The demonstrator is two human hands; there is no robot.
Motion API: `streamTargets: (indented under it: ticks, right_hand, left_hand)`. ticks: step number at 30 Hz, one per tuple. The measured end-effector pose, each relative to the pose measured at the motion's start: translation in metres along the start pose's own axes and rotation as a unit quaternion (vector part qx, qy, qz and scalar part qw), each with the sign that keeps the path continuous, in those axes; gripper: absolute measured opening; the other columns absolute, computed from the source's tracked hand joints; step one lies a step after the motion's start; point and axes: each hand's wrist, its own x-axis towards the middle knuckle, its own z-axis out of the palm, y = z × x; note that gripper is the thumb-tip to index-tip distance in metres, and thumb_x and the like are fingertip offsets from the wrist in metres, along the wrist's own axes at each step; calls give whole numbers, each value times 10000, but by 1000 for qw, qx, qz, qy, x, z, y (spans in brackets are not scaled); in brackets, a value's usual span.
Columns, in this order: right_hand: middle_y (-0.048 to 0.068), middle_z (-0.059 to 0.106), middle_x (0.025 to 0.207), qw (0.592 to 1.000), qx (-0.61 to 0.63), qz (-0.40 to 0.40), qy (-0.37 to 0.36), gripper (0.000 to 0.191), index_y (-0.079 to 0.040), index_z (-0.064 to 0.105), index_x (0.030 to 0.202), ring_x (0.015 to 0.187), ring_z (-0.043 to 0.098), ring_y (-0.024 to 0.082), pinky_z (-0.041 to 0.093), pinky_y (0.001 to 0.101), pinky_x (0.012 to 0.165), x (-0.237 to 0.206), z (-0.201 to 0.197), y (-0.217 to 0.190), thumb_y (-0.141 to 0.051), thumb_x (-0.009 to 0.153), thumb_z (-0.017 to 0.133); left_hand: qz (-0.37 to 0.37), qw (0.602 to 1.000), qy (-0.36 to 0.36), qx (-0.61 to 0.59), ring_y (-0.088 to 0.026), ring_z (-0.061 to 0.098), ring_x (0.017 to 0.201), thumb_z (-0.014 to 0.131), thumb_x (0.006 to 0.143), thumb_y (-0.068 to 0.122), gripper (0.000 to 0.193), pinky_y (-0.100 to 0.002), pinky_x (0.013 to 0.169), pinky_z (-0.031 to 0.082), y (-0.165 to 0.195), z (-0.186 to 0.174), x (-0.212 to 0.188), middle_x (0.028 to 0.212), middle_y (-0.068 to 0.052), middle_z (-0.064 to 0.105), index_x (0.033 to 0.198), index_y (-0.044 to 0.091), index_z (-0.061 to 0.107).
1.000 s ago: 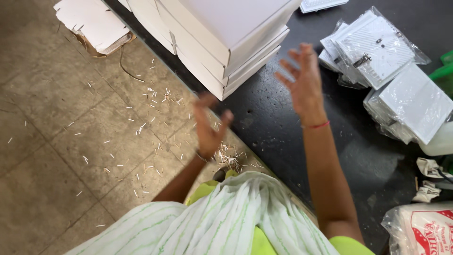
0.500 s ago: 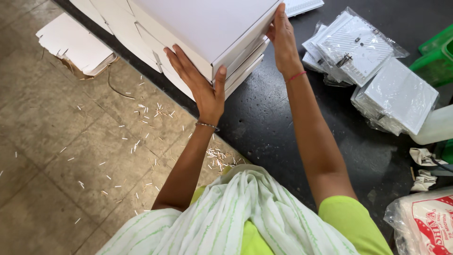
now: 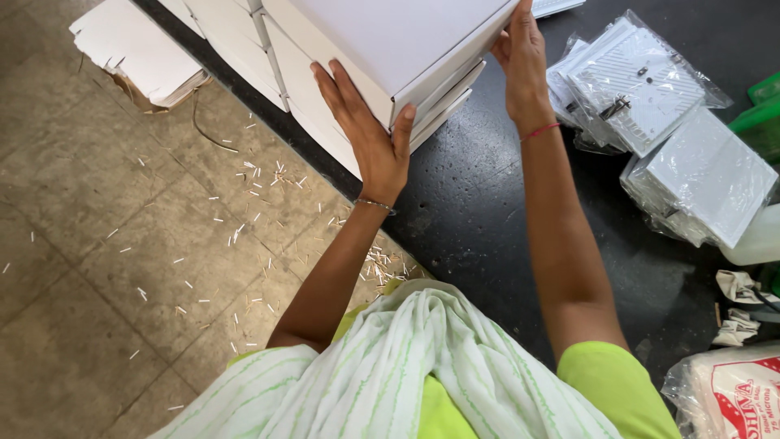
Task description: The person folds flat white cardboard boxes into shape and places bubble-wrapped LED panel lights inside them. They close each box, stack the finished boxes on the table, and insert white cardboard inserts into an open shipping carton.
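while both hands — left, right — clasp it, flat white box tops stack.

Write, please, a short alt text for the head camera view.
Seen from above, a person's left hand and right hand grip opposite sides of the top white box on a stack. Plastic-wrapped white panels lie on the black surface at right.
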Motion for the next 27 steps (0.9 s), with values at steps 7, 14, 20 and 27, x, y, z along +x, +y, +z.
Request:
streamTargets:
  ticks: [7,14,20,27]
  right_hand:
    - [125,448,1625,996,50,76,-19,744,-56,430,1563,1537,384,226,268,366,1295,-7,-19,28,-640,1106,363]
    - [51,586,1394,980,52,190,9,644,-118,528,1463,1232,569,191,449,400,1076,-34,20,47,-590,1041,411]
    - [3,686,1229,973,-46,213,72,511,-141,629,1314,984,583,137,458,343,839,-33,34,28,-519,1073,384]
    - [135,658,1157,947,-267,-170,56,273,-44,640,1277,1059,622,290,498,421,976,-62,19,52,-123,1064,488]
  left_hand:
    - [21,999,0,27,-447,28,1619,699,932,592,1129,-597,1332,152,-21,-7,-17,1719,-229,-79,1665,78,11]
    - [-37,994,-73,73,-484,39,1633,723,1022,420,1052,-563,1336,180,-51,-18,-55,1737,-264,-67,1669,17,-2]
    - [-42,993,-65,92,-442,37,1633,737,1009,423,1067,-533,1337,180,-59,-6,-57,1731,-274,-60,1652,-30,18]
    - [-74,994,-47,67,-423,102,1633,841,937,401,1179,-538,1348,108,-63,0,-67,1738,-284,67,1662,-15,10]
